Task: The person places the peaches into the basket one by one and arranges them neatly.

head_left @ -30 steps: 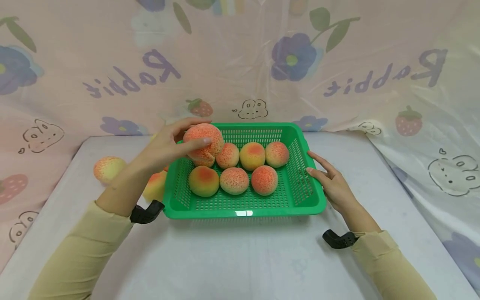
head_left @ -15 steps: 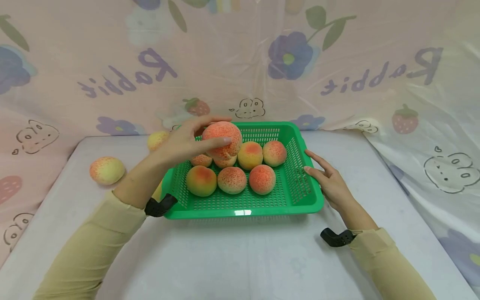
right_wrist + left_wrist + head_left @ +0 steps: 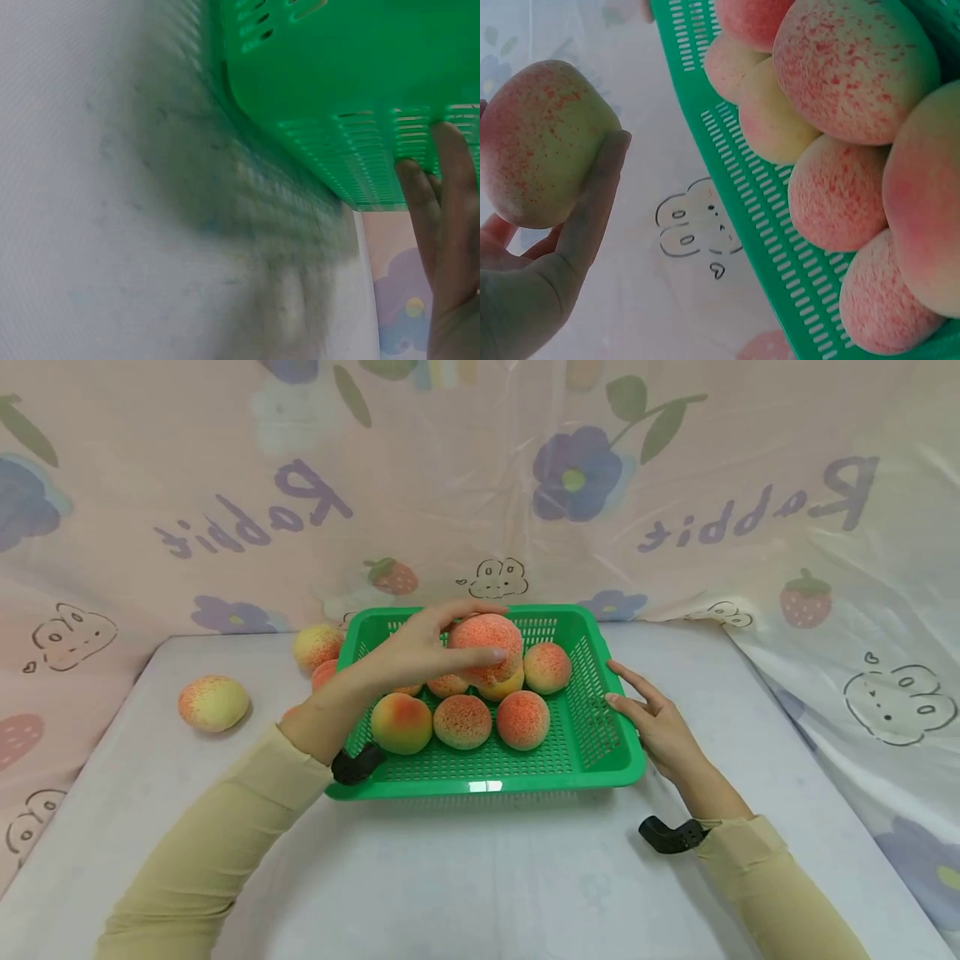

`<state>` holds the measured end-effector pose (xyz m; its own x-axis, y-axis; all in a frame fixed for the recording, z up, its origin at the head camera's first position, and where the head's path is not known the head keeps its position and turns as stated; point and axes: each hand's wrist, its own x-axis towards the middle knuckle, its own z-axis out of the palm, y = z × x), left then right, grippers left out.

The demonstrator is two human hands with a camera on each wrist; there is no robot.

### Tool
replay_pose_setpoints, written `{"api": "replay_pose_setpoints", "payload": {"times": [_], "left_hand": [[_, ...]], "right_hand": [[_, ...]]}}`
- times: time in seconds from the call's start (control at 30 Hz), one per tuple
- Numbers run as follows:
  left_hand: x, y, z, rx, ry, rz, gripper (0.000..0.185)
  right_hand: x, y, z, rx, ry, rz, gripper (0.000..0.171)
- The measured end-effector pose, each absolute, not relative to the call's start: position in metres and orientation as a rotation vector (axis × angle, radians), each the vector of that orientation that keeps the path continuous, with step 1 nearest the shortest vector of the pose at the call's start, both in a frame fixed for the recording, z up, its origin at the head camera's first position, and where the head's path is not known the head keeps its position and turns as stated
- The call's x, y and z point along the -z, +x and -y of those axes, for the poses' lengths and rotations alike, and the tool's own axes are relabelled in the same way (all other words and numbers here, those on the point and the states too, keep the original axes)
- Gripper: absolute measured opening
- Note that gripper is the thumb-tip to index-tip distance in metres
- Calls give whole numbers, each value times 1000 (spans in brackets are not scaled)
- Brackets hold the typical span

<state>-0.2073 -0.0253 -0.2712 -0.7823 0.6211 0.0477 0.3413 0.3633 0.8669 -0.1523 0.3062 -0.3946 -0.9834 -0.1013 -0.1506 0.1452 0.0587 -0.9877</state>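
A pink-red peach (image 3: 487,647) is in my left hand (image 3: 420,647), held between thumb and fingers above the green basket (image 3: 487,785). In the left wrist view, the thumb lies along this peach (image 3: 544,146). Below it in the basket sit several more peaches, among them a yellow-green one (image 3: 401,724), a speckled one (image 3: 462,722) and a red one (image 3: 522,721). My left hand and its peach partly hide the back row. At the basket's right side, my right hand (image 3: 667,731) holds the rim, thumb on top. The right wrist view shows fingers (image 3: 454,172) against the slotted outer wall.
A yellowish peach (image 3: 213,703) lies on the white table (image 3: 480,877) at the left. Another peach (image 3: 318,647) lies by the basket's back left corner, with more partly hidden behind my left forearm. A printed curtain (image 3: 450,468) hangs behind the table.
My left hand has carried its peach rightward across the basket, from the back left corner to above the back row. The right hand stays at the rim.
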Motion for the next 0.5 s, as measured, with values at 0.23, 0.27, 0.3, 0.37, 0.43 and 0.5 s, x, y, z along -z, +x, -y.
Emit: {"api": "replay_pose_setpoints", "payload": {"times": [0.23,0.27,0.3,0.37,0.43,0.5], "left_hand": [[275,-215,6,-1406,919,-2273,50],[275,-215,4,-1398,917,-2277,51],[276,-216,1,-1387,917,-2283,51],[278,-217,-5,-1354,918,-2295,51],[282,-217,-12,-1341,924,-2281,52],[287,-218,-19,-1365,907,-2205,52]], "right_hand": [[395,-153,-305,2040,48,-2149,59],[395,-153,-305,2042,45,-2149,59],[395,-152,-305,2041,44,-2150,59],[394,-152,-305,2042,47,-2152,59],[394,-152,-304,2043,50,-2153,60],[394,-152,-304,2036,59,-2158,60]]}}
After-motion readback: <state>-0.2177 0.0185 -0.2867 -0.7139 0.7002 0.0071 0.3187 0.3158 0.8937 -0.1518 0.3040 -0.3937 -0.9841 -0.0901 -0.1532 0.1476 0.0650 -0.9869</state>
